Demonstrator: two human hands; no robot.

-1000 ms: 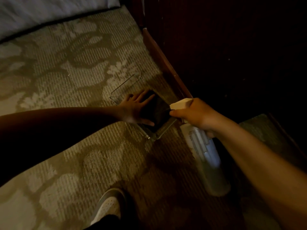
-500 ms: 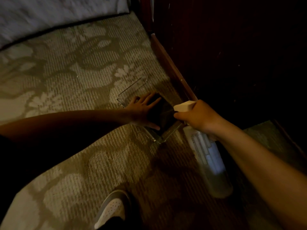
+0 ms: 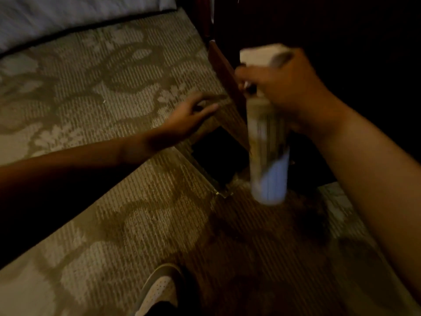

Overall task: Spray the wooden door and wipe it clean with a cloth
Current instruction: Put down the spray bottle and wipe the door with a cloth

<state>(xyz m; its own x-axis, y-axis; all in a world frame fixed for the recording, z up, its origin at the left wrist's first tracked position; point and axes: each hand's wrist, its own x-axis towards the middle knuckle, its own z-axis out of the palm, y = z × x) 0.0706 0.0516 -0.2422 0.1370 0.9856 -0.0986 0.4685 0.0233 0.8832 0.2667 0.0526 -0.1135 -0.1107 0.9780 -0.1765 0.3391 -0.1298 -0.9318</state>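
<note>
Two hands: right hand (image 3: 284, 94) wrapped round spray bottle (image 3: 268, 151), head up near dark wooden door (image 3: 341, 30), far right, likely ready to spray; left hand (image 3: 191, 117) low by dark patch (image 3: 216, 153), maybe the cloth; grip blurred, can't tell.

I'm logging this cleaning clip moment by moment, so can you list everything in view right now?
spray bottle: one, white head, pale see-through body, held up before the door, blurred
wooden door: one, very dark brown, upper right
skirting board: one, reddish brown, at the carpet's edge below the door
carpet: one, beige with olive floral pattern, over the floor
dark flat thing: one, black, on the carpet beside the skirting board; too dim to identify
bedding: one, white, top left
shoe: one, white, perforated, bottom centre
left hand: one, fingers stretched out above the carpet
right hand: one, grips the spray bottle's neck
</note>
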